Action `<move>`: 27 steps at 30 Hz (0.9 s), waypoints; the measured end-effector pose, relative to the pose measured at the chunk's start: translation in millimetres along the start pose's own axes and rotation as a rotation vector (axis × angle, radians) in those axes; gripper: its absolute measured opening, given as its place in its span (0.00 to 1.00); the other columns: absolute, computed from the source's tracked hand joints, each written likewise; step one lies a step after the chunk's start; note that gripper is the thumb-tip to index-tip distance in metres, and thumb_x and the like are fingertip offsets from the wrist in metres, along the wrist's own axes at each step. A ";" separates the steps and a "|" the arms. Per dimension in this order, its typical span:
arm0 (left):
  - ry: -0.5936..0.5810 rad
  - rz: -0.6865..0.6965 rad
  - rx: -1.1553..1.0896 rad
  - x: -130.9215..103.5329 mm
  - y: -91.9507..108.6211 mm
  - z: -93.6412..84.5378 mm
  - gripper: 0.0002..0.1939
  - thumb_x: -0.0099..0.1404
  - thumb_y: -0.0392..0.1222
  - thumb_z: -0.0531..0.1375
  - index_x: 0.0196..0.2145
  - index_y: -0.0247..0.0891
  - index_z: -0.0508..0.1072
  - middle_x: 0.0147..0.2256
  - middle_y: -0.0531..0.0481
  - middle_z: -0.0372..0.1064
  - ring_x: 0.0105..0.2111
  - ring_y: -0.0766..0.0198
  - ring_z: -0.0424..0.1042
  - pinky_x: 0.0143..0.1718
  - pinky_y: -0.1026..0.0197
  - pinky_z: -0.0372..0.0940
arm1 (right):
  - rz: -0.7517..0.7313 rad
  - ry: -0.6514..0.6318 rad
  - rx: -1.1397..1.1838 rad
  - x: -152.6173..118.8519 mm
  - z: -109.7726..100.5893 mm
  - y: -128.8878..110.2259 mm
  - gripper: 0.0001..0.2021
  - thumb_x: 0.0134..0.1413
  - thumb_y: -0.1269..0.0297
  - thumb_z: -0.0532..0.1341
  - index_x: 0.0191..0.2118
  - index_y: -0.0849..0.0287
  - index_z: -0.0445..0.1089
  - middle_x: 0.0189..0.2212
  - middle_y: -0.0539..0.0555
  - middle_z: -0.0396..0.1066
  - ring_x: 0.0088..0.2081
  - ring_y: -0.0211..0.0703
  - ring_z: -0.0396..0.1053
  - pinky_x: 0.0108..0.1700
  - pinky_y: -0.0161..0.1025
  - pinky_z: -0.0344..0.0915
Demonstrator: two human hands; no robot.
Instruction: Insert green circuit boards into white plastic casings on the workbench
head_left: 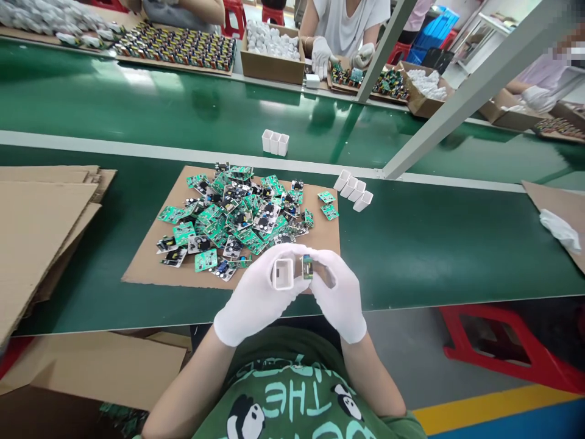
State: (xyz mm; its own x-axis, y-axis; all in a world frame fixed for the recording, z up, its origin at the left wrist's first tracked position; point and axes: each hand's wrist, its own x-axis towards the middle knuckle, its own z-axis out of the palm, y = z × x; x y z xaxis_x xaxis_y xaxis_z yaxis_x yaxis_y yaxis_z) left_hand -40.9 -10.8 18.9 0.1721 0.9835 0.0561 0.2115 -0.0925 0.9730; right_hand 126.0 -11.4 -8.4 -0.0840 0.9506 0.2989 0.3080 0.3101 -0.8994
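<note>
My left hand [258, 296], in a white glove, is closed around a white plastic housing [283, 274] whose open end faces up toward me. Right beside it, my gloved right hand [337, 292] pinches a small circuit board [307, 267] between thumb and fingers. The two hands nearly touch over the near edge of a cardboard sheet [150, 265]. On that sheet lies a loose heap of circuit boards [237, 213], green and white with black parts. Two green boards [329, 211] lie apart at its right.
Several white housings [353, 190] stand right of the heap; three more housings [275, 143] are on the green belt [183, 110]. Cardboard sheets [46, 213] are stacked at left. A grey metal post [439, 103] slants up at right. Across the belt, a gloved person [342, 36] handles boards.
</note>
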 end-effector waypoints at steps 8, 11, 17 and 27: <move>0.262 -0.140 0.037 -2.0 -1.3 -1.7 0.22 0.62 0.48 0.65 0.53 0.46 0.70 0.41 0.53 0.71 0.40 0.63 0.71 0.48 0.61 0.67 | 0.039 0.131 0.084 28.8 -8.2 4.4 0.16 0.59 0.70 0.63 0.52 0.49 0.74 0.48 0.51 0.75 0.48 0.45 0.74 0.53 0.41 0.72; 0.314 -0.205 -0.004 -10.0 1.2 -4.3 0.25 0.60 0.53 0.66 0.52 0.42 0.70 0.32 0.54 0.67 0.32 0.63 0.68 0.40 0.62 0.67 | -0.039 0.195 0.081 40.7 -16.5 1.2 0.16 0.60 0.69 0.62 0.52 0.49 0.74 0.48 0.51 0.75 0.47 0.45 0.75 0.53 0.43 0.73; 0.404 -0.245 0.017 -19.8 -4.2 -17.4 0.30 0.55 0.59 0.68 0.50 0.40 0.68 0.29 0.54 0.69 0.28 0.63 0.67 0.33 0.62 0.65 | -0.105 0.243 0.059 51.0 -27.6 -3.0 0.15 0.61 0.69 0.60 0.52 0.52 0.74 0.47 0.52 0.75 0.46 0.44 0.74 0.54 0.44 0.71; 0.462 -0.209 0.018 -30.3 -13.8 -41.4 0.19 0.61 0.54 0.65 0.40 0.37 0.70 0.42 0.45 0.71 0.43 0.57 0.71 0.42 0.59 0.66 | -0.087 0.014 -0.299 44.0 -35.0 -3.2 0.12 0.62 0.67 0.56 0.48 0.55 0.72 0.44 0.54 0.74 0.45 0.49 0.73 0.50 0.48 0.71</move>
State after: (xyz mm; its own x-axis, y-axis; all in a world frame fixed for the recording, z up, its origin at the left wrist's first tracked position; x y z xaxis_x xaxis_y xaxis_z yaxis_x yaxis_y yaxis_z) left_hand -88.8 -32.8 13.1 -0.3185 0.9470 -0.0426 0.2127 0.1152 0.9703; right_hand 154.5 28.9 18.7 -0.1095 0.9197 0.3770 0.5657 0.3695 -0.7372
